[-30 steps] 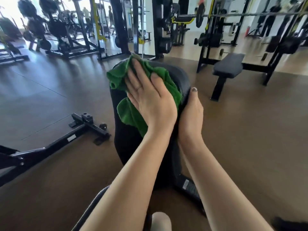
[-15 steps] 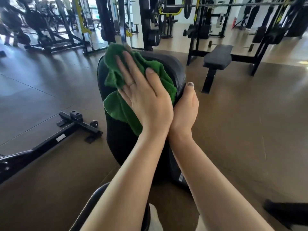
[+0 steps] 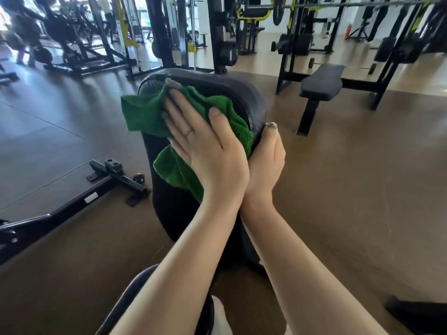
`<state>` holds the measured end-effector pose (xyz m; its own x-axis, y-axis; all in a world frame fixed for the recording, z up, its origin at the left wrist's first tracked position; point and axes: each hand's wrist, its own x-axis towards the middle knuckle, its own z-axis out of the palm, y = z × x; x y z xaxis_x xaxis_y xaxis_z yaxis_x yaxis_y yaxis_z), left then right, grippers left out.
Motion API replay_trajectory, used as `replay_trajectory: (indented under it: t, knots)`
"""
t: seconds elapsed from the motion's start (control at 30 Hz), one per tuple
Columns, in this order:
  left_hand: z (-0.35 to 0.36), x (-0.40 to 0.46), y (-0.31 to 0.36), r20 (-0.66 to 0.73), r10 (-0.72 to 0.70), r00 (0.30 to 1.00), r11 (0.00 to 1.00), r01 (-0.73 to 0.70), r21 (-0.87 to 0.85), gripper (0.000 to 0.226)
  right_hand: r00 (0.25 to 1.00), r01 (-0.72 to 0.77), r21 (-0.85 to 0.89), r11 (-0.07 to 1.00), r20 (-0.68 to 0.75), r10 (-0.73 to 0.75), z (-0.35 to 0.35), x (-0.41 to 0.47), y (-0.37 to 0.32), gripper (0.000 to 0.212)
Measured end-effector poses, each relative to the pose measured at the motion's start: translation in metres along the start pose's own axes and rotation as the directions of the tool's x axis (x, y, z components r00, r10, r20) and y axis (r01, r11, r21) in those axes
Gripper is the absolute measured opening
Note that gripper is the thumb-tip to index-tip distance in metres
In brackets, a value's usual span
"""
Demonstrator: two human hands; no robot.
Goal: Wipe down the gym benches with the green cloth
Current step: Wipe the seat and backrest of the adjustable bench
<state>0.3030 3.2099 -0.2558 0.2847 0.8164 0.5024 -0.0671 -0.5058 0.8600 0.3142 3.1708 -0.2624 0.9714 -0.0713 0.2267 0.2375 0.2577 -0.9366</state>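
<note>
The left hand [image 3: 208, 151] lies flat with fingers straight, pressing the green cloth [image 3: 147, 114] against the upper part of the inclined black bench [image 3: 217, 85] pad — the right hand [image 3: 266, 158] curls its grip round the pad's right edge.

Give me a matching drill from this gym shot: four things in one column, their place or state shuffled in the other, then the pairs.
1. green cloth
2. left hand
3. right hand
4. flat bench

A. grips the pad's right edge
B. stands apart, on the floor at the back right
C. lies flat on the cloth
D. spread over the upright backrest pad

Pairs: 1-D, 2-C, 3-A, 4-B
</note>
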Motion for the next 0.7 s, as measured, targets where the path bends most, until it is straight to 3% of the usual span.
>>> replay_trajectory:
  t: [0.1, 0.23, 0.37, 0.43, 0.6, 0.7]
  knots:
    - [0.000, 0.007, -0.005, 0.018, 0.048, 0.999, 0.999, -0.048, 0.007, 0.068, 1.000, 0.007, -0.001, 1.000, -0.006, -0.007, 0.000, 0.000, 0.001, 0.043]
    - [-0.011, 0.050, -0.023, -0.087, 0.136, 0.987, 0.991, -0.137, 0.001, 0.061, 0.999, -0.031, 0.022, 0.999, -0.022, 0.031, 0.004, -0.003, 0.001, 0.044]
    - [-0.021, 0.096, -0.037, -0.127, -0.121, 0.984, 0.988, 0.107, -0.112, 0.063, 0.999, -0.041, 0.008, 0.999, -0.030, 0.042, 0.004, -0.005, -0.002, 0.044]
    - [-0.021, 0.089, -0.032, -0.125, -0.170, 0.977, 0.984, 0.161, -0.080, 0.065, 0.998, -0.042, -0.007, 0.999, -0.037, 0.042, 0.005, -0.006, -0.003, 0.044]
    - [-0.010, 0.001, -0.023, -0.001, 0.065, 0.998, 0.998, -0.065, -0.008, 0.068, 0.999, -0.011, -0.013, 1.000, -0.046, 0.010, 0.003, -0.003, -0.002, 0.045]
    - [-0.007, -0.002, -0.033, 0.033, 0.120, 0.992, 0.993, -0.120, -0.003, 0.064, 0.999, -0.001, -0.005, 1.000, -0.049, 0.000, 0.003, -0.003, 0.001, 0.044]
